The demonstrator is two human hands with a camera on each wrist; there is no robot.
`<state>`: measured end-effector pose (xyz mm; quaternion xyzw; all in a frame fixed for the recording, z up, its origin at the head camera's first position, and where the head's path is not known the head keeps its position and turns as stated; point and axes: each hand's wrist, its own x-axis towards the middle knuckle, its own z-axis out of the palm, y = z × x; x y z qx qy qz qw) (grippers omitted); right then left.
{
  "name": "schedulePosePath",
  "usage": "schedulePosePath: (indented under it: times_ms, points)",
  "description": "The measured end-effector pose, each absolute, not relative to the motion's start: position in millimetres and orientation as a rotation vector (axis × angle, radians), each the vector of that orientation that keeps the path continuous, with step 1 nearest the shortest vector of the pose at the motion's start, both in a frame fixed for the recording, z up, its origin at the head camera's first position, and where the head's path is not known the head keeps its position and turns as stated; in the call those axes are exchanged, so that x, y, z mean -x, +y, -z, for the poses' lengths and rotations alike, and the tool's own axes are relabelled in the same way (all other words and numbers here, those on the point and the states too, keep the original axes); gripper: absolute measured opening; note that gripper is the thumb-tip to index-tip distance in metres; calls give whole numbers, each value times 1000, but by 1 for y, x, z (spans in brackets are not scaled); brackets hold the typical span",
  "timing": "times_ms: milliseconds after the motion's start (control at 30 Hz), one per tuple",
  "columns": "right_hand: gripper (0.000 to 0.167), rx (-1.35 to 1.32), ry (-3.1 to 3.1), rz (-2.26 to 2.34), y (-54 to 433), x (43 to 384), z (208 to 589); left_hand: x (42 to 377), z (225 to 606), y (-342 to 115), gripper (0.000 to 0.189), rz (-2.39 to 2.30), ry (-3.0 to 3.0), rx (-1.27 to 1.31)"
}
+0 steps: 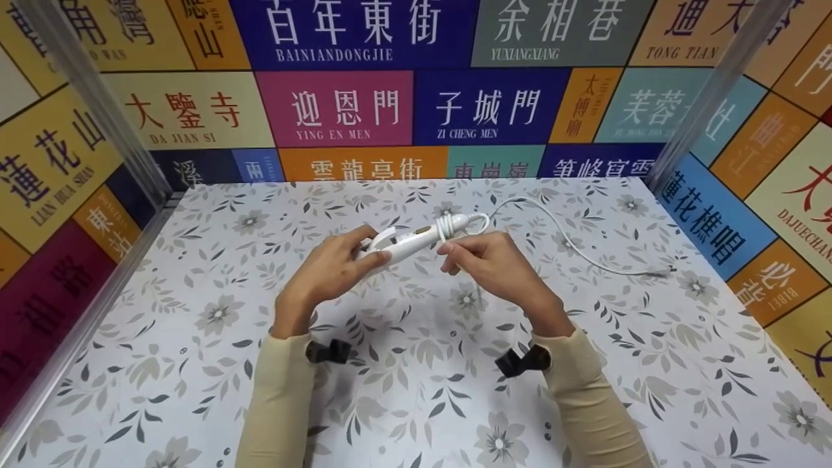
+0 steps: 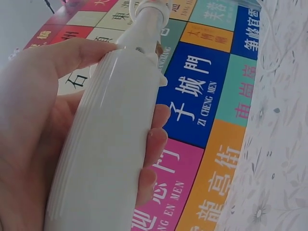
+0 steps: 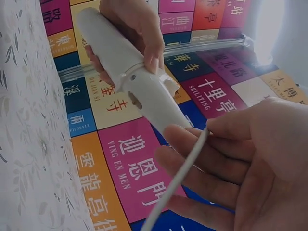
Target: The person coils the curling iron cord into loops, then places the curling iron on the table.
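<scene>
A white curling iron (image 1: 415, 243) slants above the table, its cord end up and to the right. My left hand (image 1: 331, 263) grips its thick ridged part (image 2: 106, 125), thumb along one side and fingertips showing on the other. Several turns of white power cord (image 1: 444, 227) are wound round the narrower end, near a small gold panel. Close beside these turns, my right hand (image 1: 497, 265) pinches the cord (image 3: 178, 178) between thumb and forefinger, the other fingers loosely bent. Part of the iron is hidden behind my left fingers.
The cord's free length (image 1: 572, 244) curves over the table to a plug (image 1: 663, 271) at the right. A floral cloth covers the table (image 1: 403, 390). Panels with large printed characters (image 1: 335, 107) stand behind and at both sides, with clear corner posts (image 1: 708, 97).
</scene>
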<state>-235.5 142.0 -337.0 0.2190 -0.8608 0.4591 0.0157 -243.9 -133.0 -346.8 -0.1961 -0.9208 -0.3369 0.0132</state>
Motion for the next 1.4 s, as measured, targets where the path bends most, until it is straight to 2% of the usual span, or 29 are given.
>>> schedulePosePath:
  times_ms: [467, 633, 833, 1000, 1400]
  points:
    - [33, -1067, -2831, -1550, 160, 266, 367, 242, 345, -137, 30, 1156, -2819, 593]
    - [33, -932, -2906, -1512, 166, 274, 375, 242, 344, -138, 30, 1198, -2804, 600]
    - [44, -643, -2945, -1511, 172, 283, 388, 241, 344, -139, 26, 1228, -2778, 626]
    - [47, -531, -2890, -1469, 176, 286, 393, 243, 346, -138, 24, 1215, -2762, 662]
    - [18, -471, -2716, -1476, 176, 288, 391, 243, 348, -135, 23, 1219, -2774, 781]
